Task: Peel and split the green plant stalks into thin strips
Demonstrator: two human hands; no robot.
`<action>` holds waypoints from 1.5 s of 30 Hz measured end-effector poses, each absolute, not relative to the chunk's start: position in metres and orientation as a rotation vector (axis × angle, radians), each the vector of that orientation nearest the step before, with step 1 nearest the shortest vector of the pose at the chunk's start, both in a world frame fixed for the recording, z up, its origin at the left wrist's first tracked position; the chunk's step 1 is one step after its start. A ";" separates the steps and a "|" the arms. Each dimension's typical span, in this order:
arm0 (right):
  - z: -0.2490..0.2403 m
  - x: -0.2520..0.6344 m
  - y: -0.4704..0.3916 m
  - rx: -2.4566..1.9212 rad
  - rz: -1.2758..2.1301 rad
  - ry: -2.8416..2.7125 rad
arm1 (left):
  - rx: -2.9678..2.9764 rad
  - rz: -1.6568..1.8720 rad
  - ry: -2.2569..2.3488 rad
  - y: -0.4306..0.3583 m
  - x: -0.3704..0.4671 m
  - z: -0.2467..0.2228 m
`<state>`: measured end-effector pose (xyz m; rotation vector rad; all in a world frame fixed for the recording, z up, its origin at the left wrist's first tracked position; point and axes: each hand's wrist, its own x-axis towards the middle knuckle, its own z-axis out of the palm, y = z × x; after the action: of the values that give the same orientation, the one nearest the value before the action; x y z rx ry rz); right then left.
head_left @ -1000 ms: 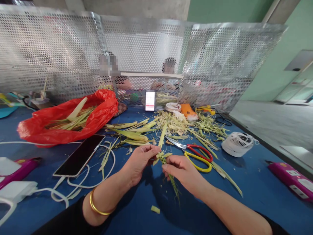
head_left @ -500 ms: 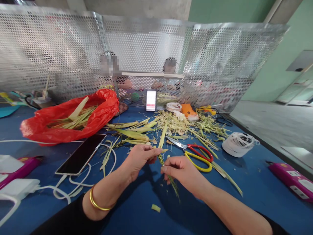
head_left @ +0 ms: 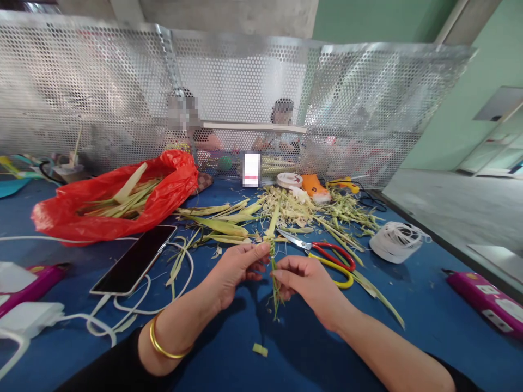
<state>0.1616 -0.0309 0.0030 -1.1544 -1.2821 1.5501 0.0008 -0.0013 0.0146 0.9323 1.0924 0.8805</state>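
A narrow green-and-yellow plaited piece of plant strips, looking like corn husk (head_left: 272,249), runs upright between my hands. My left hand (head_left: 241,268) pinches its upper part between thumb and fingers. Lower down, my right hand (head_left: 301,276) has thumb and forefinger closed on the thin loose strands, whose ends hang below the fingers. A broad pale husk leaf (head_left: 274,220) extends from the top toward a heap of shredded husk (head_left: 292,208). Beside my right hand lie scissors (head_left: 302,244) with one red and one yellow handle. A small husk scrap (head_left: 260,349) rests on the blue table.
At left are a red plastic bag (head_left: 180,177) of husks, a phone (head_left: 134,264) and white cables. A white string roll (head_left: 395,245) and purple tool (head_left: 486,299) lie right. Behind stands a perforated metal screen (head_left: 245,65), with two people beyond it.
The plaited piece has swung from slanting to nearly upright, its loose ends shifting left. My left hand's fingers have spread a little, and my right hand has moved slightly up its strands.
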 end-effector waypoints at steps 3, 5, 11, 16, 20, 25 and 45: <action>0.002 0.163 -0.030 -1.176 1.499 -1.321 | 1.032 0.852 1.080 -0.004 0.005 0.010; 0.001 0.163 -0.029 -1.185 1.485 -1.347 | 1.055 0.862 1.086 -0.004 0.006 0.008; 0.002 0.163 -0.028 -1.228 1.465 -1.333 | 1.050 0.869 1.053 -0.003 0.005 0.009; 0.004 0.163 -0.028 -1.254 1.435 -1.373 | 1.083 0.873 1.080 -0.002 0.005 0.008; 0.002 0.165 -0.027 -1.247 1.370 -1.400 | 1.143 0.888 1.083 -0.001 0.006 0.007; -0.003 0.168 -0.025 -1.233 1.326 -1.441 | 1.214 0.865 1.111 -0.001 0.006 0.009; -0.002 0.169 -0.024 -1.344 1.140 -1.618 | 1.002 0.858 1.077 -0.001 0.004 0.009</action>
<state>0.1685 -0.0242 -0.0020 -1.3444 -1.6177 1.1405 0.0045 -0.0012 0.0087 1.0021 1.0770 0.8578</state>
